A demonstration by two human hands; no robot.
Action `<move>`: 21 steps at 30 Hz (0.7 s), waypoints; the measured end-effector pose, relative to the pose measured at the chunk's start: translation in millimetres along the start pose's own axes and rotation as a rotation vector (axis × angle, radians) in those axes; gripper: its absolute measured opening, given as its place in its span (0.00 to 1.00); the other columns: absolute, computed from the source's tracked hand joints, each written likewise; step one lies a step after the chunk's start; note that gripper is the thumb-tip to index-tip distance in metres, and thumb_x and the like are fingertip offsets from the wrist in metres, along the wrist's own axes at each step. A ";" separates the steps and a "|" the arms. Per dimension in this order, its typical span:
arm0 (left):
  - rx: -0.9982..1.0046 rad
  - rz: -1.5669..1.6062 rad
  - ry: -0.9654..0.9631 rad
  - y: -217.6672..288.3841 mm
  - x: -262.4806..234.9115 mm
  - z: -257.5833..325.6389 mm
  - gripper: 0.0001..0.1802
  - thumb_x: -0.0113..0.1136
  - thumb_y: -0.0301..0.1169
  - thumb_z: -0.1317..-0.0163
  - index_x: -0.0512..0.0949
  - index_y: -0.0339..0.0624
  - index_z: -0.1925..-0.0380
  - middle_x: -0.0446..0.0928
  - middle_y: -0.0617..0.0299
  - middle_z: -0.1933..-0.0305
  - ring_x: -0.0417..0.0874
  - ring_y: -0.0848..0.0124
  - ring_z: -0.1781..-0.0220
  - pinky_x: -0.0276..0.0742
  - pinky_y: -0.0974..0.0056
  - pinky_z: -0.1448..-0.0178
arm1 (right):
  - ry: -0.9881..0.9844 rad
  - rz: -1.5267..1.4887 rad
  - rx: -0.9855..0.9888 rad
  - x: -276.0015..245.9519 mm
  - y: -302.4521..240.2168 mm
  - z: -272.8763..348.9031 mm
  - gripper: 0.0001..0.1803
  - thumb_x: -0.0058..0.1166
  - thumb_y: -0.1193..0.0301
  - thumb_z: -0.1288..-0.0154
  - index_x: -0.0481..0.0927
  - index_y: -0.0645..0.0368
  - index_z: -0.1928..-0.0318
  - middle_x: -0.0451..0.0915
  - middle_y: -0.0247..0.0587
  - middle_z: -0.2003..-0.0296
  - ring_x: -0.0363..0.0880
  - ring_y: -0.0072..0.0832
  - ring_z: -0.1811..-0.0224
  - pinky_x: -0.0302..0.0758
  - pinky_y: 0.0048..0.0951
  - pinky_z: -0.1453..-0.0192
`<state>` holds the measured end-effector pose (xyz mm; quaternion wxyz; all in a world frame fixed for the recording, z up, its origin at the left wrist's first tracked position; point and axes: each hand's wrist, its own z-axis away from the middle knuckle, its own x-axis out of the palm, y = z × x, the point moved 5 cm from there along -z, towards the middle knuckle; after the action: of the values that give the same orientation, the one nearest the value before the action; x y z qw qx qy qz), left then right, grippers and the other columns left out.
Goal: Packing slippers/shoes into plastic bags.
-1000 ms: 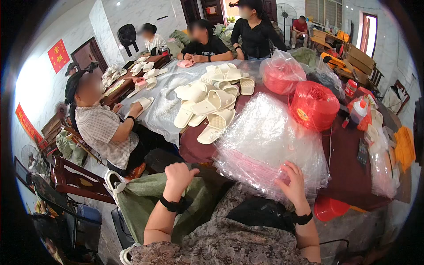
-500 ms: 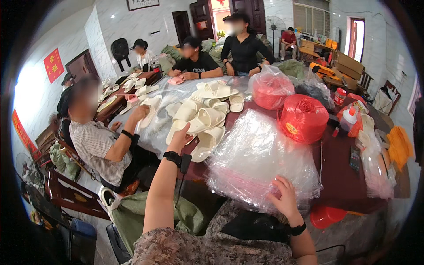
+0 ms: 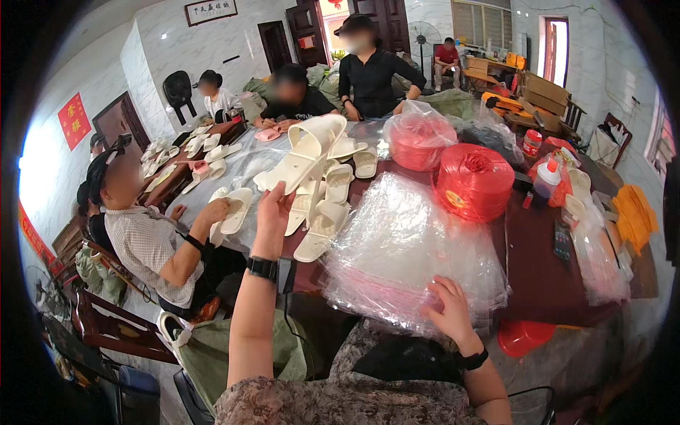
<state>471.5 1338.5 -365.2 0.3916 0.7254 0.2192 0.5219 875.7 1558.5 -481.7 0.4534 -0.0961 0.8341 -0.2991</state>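
My left hand (image 3: 273, 216) is raised over the table and grips a pair of cream slippers (image 3: 306, 152), held up above a heap of more cream slippers (image 3: 329, 205). My right hand (image 3: 448, 308) rests on the near edge of a stack of clear plastic bags (image 3: 411, 248) lying on the dark red table (image 3: 538, 269), fingers pressed on the plastic. A black watch band sits on each wrist.
Two red twine spools (image 3: 473, 180) wrapped in plastic stand behind the bags. A seated person (image 3: 149, 234) on my left handles a slipper. Three more people sit or stand at the far side. Bottles, boxes and more bags crowd the right side.
My left hand reached forward from my lap to the slipper heap and lifted a pair of slippers. My right hand stayed on the plastic bags.
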 end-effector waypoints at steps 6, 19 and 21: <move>0.041 0.096 -0.091 22.1 56.0 83.5 0.16 0.56 0.28 0.31 0.72 0.35 0.45 0.79 0.57 0.48 0.83 0.70 0.50 0.81 0.67 0.45 | -0.019 -0.008 -0.009 -0.2 1.1 0.2 0.32 0.70 0.58 0.49 0.78 0.57 0.44 0.72 0.45 0.38 0.65 0.45 0.34 0.62 0.44 0.32; -0.570 0.028 -0.337 -147.4 128.6 255.3 0.25 0.58 0.27 0.32 0.64 0.36 0.36 0.75 0.56 0.41 0.80 0.66 0.43 0.82 0.64 0.44 | 0.144 -0.545 0.269 -35.3 3.9 -17.9 0.25 0.57 0.68 0.33 0.71 0.68 0.40 0.77 0.52 0.48 0.75 0.32 0.45 0.70 0.31 0.40; -0.677 0.014 -0.402 -166.3 126.4 258.8 0.24 0.59 0.29 0.31 0.66 0.37 0.37 0.77 0.56 0.44 0.81 0.67 0.44 0.82 0.64 0.46 | 0.158 -0.636 0.403 -29.2 26.4 -15.3 0.25 0.57 0.69 0.32 0.70 0.70 0.39 0.79 0.49 0.51 0.77 0.27 0.49 0.72 0.28 0.44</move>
<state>772.3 1441.9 -462.2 0.6404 0.6444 -0.0516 0.4147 882.9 1598.6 -470.5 0.2821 -0.2357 0.7195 -0.5892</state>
